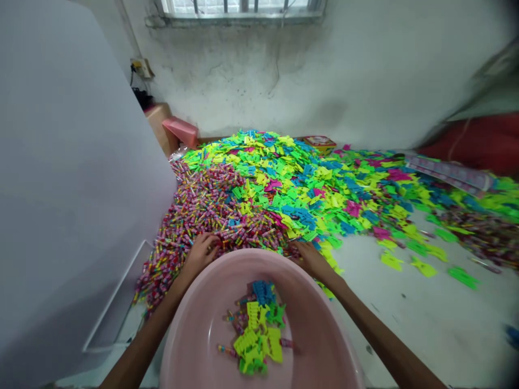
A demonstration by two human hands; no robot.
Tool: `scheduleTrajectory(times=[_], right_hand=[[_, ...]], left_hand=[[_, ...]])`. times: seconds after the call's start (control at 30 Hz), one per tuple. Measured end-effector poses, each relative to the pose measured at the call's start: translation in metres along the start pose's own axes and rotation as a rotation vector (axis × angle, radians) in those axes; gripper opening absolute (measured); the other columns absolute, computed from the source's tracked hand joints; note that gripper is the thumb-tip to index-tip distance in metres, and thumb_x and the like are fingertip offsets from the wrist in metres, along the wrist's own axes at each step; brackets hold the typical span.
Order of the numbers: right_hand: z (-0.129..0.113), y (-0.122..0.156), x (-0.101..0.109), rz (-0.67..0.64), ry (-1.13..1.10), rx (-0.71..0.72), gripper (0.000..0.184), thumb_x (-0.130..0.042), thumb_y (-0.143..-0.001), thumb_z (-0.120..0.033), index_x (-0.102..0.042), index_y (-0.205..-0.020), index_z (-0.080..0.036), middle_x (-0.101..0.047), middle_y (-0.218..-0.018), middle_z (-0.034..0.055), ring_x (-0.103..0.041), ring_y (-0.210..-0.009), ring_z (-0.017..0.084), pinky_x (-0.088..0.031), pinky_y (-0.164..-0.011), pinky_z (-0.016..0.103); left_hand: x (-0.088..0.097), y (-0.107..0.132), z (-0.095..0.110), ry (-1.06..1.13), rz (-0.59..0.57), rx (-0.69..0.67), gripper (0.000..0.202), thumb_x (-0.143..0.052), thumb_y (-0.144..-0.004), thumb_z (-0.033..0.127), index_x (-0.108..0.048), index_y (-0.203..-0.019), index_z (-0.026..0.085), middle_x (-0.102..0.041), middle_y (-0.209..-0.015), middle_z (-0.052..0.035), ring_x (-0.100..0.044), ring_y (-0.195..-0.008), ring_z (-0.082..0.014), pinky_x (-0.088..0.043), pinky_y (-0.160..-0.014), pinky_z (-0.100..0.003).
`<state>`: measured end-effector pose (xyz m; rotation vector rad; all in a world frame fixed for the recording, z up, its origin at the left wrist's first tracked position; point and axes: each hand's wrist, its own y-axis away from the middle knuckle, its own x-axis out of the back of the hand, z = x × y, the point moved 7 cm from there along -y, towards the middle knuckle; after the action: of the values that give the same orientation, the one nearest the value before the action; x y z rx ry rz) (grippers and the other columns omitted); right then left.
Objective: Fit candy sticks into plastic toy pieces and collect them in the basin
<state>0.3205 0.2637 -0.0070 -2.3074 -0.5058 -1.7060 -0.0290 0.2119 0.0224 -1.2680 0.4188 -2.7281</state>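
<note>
A large pink tub [194, 302] stands in front of me, holding yellow, green and blue flat plastic pieces [253, 340] and a few small wrapped tubes. Beyond its rim lies a heap of small pink-and-yellow wrapped tubes [203, 205]. My left hand [203, 251] rests on that heap at the tub's far left side, fingers apart and bent down onto the tubes. On the far right side, my right hand [307, 256] reaches into the edge where tubes meet plastic pieces. Its fingers are stretched inward and partly blurred. I see nothing lifted in either hand.
A heap of bright flat plastic pieces [279, 167] spreads along the wall and right across the floor [389, 302]. A tall white panel [81, 178] blocks the left. A red scoop-like container [181, 131], a yellow-red box [320, 143] and a patterned strip [450, 175] lie around the heap.
</note>
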Motion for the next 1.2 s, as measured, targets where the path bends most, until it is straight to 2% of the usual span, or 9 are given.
scheduleTrajectory(times=[0.13,0.23,0.43,0.53,0.7,0.8,0.9,1.07,1.2], right_hand=[[0.006,0.003,-0.002,-0.005,0.011,0.0,0.034,-0.061,-0.091,-0.032,-0.065,-0.121,-0.015,-0.07,-0.118,0.0167,-0.06,-0.114,0.033,-0.048,-0.093,0.039],[0.012,0.005,0.0,-0.014,0.015,0.017,0.038,-0.066,-0.087,-0.034,-0.065,-0.121,-0.015,-0.07,-0.117,0.0163,-0.062,-0.112,0.033,-0.049,-0.094,0.039],[0.033,0.034,0.006,0.003,0.051,-0.001,0.043,-0.07,-0.082,-0.033,-0.066,-0.122,-0.017,-0.068,-0.123,0.0165,-0.06,-0.113,0.034,-0.048,-0.097,0.043],[0.034,0.06,-0.012,0.022,0.08,-0.036,0.052,-0.072,-0.076,-0.02,-0.065,-0.128,-0.018,-0.064,-0.134,0.0162,-0.056,-0.12,0.036,-0.046,-0.1,0.044],[0.024,0.075,-0.048,0.217,0.126,-0.192,0.051,-0.049,-0.092,-0.014,-0.054,-0.142,-0.017,-0.054,-0.147,0.0175,-0.041,-0.136,0.037,-0.032,-0.11,0.054],[0.024,0.057,-0.052,0.32,0.127,-0.243,0.05,-0.047,-0.093,-0.013,-0.053,-0.142,-0.018,-0.055,-0.144,0.0171,-0.041,-0.136,0.034,-0.026,-0.113,0.053],[0.033,0.025,-0.043,0.399,0.111,-0.29,0.049,-0.05,-0.092,-0.012,-0.052,-0.141,-0.017,-0.053,-0.142,0.0189,-0.041,-0.136,0.034,-0.025,-0.113,0.054],[0.05,-0.033,-0.024,0.483,0.016,-0.396,0.038,-0.061,-0.097,-0.033,-0.057,-0.131,-0.017,-0.056,-0.136,0.0118,-0.053,-0.126,0.031,-0.041,-0.105,0.056],[0.045,-0.066,-0.005,0.506,-0.135,-0.401,0.036,-0.062,-0.098,-0.037,-0.06,-0.128,-0.017,-0.061,-0.131,0.0104,-0.06,-0.117,0.028,-0.048,-0.1,0.052]], left_hand=[[0.019,0.01,-0.012,0.096,0.151,0.18,0.032,-0.054,-0.092,0.043,-0.066,-0.107,0.018,-0.071,-0.108,-0.0103,-0.065,-0.1,-0.0248,-0.052,-0.088,-0.037],[0.031,0.023,-0.017,0.177,0.204,0.279,0.038,-0.056,-0.091,0.05,-0.065,-0.106,0.017,-0.072,-0.098,-0.008,-0.068,-0.089,-0.0228,-0.054,-0.079,-0.033],[0.048,0.051,-0.023,0.3,0.278,0.39,0.051,-0.062,-0.082,0.062,-0.065,-0.103,0.015,-0.072,-0.102,-0.01,-0.068,-0.096,-0.0254,-0.055,-0.087,-0.036],[0.053,0.063,-0.023,0.342,0.3,0.429,0.053,-0.066,-0.077,0.064,-0.065,-0.1,0.016,-0.072,-0.102,-0.0097,-0.068,-0.099,-0.0268,-0.053,-0.092,-0.039],[0.048,0.073,-0.023,0.39,0.324,0.494,0.055,-0.069,-0.073,0.064,-0.066,-0.099,0.016,-0.072,-0.099,-0.0093,-0.068,-0.095,-0.0271,-0.054,-0.087,-0.039],[0.044,0.075,-0.023,0.409,0.34,0.515,0.059,-0.07,-0.067,0.067,-0.067,-0.097,0.017,-0.073,-0.097,-0.009,-0.069,-0.095,-0.0279,-0.055,-0.086,-0.039],[0.045,0.08,-0.024,0.419,0.354,0.543,0.06,-0.07,-0.066,0.068,-0.067,-0.096,0.017,-0.074,-0.096,-0.0091,-0.07,-0.094,-0.0286,-0.055,-0.084,-0.038],[0.051,0.091,-0.031,0.422,0.384,0.607,0.063,-0.071,-0.064,0.07,-0.068,-0.096,0.016,-0.074,-0.101,-0.0108,-0.069,-0.098,-0.0315,-0.055,-0.087,-0.041],[0.057,0.099,-0.036,0.418,0.394,0.638,0.062,-0.072,-0.065,0.068,-0.069,-0.1,0.017,-0.075,-0.104,-0.0104,-0.069,-0.102,-0.0322,-0.053,-0.092,-0.043]])
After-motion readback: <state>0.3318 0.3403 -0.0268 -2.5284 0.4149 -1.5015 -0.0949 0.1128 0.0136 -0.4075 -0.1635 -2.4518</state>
